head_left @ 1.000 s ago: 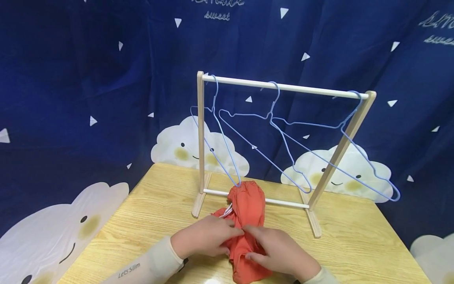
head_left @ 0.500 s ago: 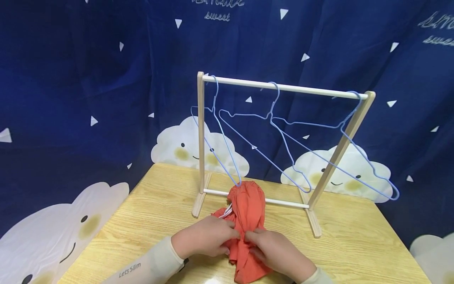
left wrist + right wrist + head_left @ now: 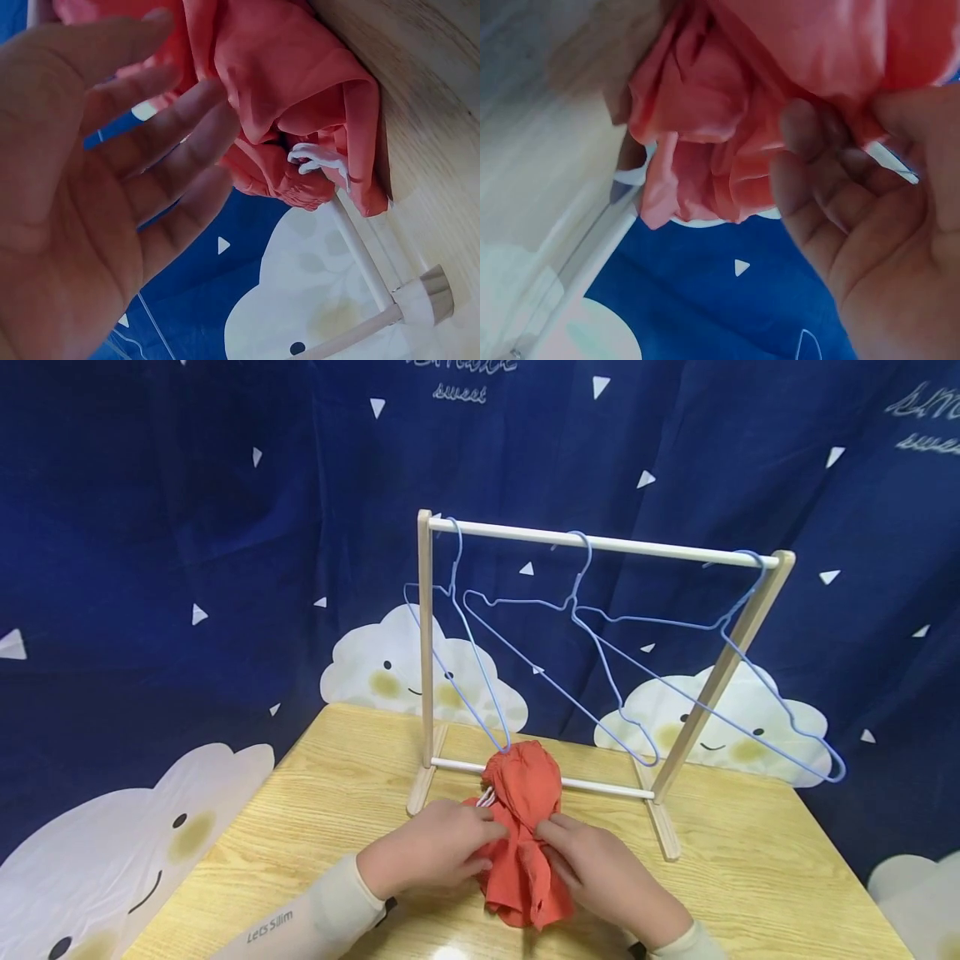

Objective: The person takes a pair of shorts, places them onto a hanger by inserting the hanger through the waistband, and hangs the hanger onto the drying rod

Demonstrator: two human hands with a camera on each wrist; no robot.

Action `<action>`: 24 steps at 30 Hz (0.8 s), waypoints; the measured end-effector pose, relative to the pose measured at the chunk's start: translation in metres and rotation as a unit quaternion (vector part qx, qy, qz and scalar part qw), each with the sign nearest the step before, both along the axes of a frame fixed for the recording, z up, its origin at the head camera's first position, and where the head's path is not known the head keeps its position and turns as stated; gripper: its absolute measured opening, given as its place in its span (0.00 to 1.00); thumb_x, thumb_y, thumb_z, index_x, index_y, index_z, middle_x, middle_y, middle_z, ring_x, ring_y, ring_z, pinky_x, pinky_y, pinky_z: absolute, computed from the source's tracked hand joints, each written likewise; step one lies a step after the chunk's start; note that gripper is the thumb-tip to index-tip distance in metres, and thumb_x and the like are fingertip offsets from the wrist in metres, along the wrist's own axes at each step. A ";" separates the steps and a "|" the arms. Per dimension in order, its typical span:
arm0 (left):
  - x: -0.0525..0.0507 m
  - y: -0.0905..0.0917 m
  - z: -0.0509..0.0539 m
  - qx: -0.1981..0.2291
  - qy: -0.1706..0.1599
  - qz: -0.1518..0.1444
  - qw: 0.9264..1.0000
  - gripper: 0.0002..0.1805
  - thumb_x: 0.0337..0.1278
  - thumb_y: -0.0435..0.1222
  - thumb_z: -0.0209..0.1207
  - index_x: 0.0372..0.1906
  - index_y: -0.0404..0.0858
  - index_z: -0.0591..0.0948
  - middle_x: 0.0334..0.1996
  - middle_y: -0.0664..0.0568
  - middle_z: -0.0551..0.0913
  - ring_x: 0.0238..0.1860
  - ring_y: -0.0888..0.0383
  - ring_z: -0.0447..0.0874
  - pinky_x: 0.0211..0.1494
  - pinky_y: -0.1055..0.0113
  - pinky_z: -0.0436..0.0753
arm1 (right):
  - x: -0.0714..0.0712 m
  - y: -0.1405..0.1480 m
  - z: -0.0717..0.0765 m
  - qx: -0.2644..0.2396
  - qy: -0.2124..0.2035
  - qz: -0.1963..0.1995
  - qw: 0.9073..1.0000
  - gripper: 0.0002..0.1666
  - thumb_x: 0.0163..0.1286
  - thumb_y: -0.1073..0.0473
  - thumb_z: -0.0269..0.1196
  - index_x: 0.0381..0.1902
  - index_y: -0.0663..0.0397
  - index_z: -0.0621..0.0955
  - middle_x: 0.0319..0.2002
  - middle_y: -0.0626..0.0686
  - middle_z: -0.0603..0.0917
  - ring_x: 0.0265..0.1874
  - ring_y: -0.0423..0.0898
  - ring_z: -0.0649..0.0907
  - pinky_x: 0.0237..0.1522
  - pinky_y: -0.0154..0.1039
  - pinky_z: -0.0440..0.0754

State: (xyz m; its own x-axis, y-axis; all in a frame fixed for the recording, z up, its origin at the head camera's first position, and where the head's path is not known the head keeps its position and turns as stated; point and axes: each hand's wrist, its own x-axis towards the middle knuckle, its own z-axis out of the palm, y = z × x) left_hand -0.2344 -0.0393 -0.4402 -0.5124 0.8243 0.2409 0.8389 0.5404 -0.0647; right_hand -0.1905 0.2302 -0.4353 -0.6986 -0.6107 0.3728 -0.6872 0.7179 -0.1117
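Observation:
A crumpled red garment (image 3: 525, 785) lies on the table, with a gathered edge and a white drawstring (image 3: 486, 797) at its left side. Whether it is shorts or another piece of clothing cannot be told. My left hand (image 3: 442, 846) is at the garment's left side; in the left wrist view the fingers are loosely spread and hold nothing. On the other side, my right hand (image 3: 600, 872) pinches a fold of the red cloth between thumb and fingers, as the right wrist view shows. Part of the garment is hidden behind the fingers.
Just behind the garment stands a wooden clothes rack (image 3: 426, 635) with white bars. Three blue hangers, among them the middle hanger (image 3: 525, 603), hang from its top bar. The wooden table (image 3: 300, 827) meets a dark blue curtain (image 3: 187, 568) with clouds.
My right hand has moved up a little and now pinches the cloth. The garment's near end has drawn up, away from the bottom of the view. My left hand has barely moved.

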 end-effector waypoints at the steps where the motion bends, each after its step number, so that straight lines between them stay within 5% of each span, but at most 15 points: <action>1: 0.000 0.000 0.001 0.008 0.005 0.004 1.000 0.11 0.63 0.46 0.75 0.45 0.53 0.84 0.34 0.65 0.82 0.35 0.67 0.82 0.33 0.66 0.82 | 0.000 0.001 0.002 -0.013 0.008 0.001 1.000 0.10 0.77 0.59 0.69 0.47 0.35 0.81 0.39 0.34 0.78 0.34 0.33 0.78 0.38 0.35 0.83; 10: 0.000 0.001 0.004 0.076 0.048 0.035 0.995 0.23 0.65 0.49 0.74 0.62 0.51 0.85 0.41 0.61 0.86 0.36 0.64 0.86 0.36 0.63 0.86 | 0.002 0.005 0.013 -0.115 0.023 0.039 0.992 0.13 0.79 0.67 0.63 0.52 0.41 0.81 0.44 0.38 0.82 0.41 0.32 0.80 0.47 0.33 0.84; 19: 0.001 0.000 0.007 0.104 0.046 0.082 0.990 0.32 0.66 0.54 0.73 0.71 0.48 0.81 0.42 0.58 0.83 0.34 0.62 0.82 0.31 0.64 0.81 | 0.008 0.005 0.025 -0.197 0.005 0.064 0.978 0.23 0.73 0.77 0.63 0.51 0.41 0.82 0.45 0.38 0.84 0.42 0.34 0.83 0.46 0.32 0.86; 24: 0.001 0.001 0.008 0.113 0.032 0.098 0.988 0.33 0.68 0.52 0.72 0.74 0.48 0.80 0.54 0.54 0.85 0.45 0.58 0.88 0.39 0.61 0.88 | 0.012 0.003 0.031 -0.230 -0.005 0.099 0.968 0.22 0.74 0.77 0.62 0.49 0.41 0.82 0.42 0.40 0.83 0.41 0.35 0.83 0.45 0.30 0.84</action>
